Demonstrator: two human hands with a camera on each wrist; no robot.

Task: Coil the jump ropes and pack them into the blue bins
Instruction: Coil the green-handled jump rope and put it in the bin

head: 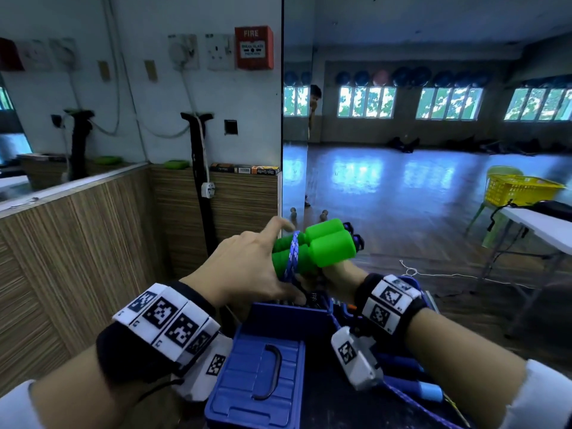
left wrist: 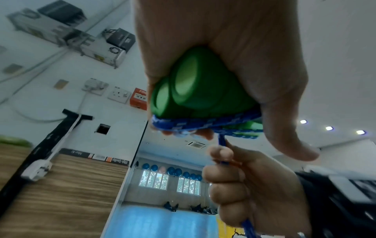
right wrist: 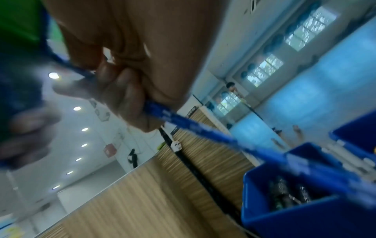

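My left hand [head: 257, 261] grips the two green handles [head: 325, 243] of a jump rope side by side above the bins, its index finger sticking out. The blue braided rope [head: 293, 253] is wound a few turns around the handles. In the left wrist view the green handles [left wrist: 193, 90] sit in my left palm [left wrist: 223, 53], and my right hand [left wrist: 244, 185] is fisted on the rope [left wrist: 222, 143] just below them. My right hand [right wrist: 122, 91] holds the rope [right wrist: 183, 120], which runs taut down toward the blue bin [right wrist: 301, 220]. In the head view my right hand [head: 342, 275] is mostly hidden under the handles.
An open blue bin [head: 288, 312] with dark items inside stands below my hands, a blue lid [head: 257, 376] with a black handle in front of it. Another rope with blue handles [head: 414, 385] lies to the right. A wood-panelled wall is at left, a white table [head: 538, 227] at right.
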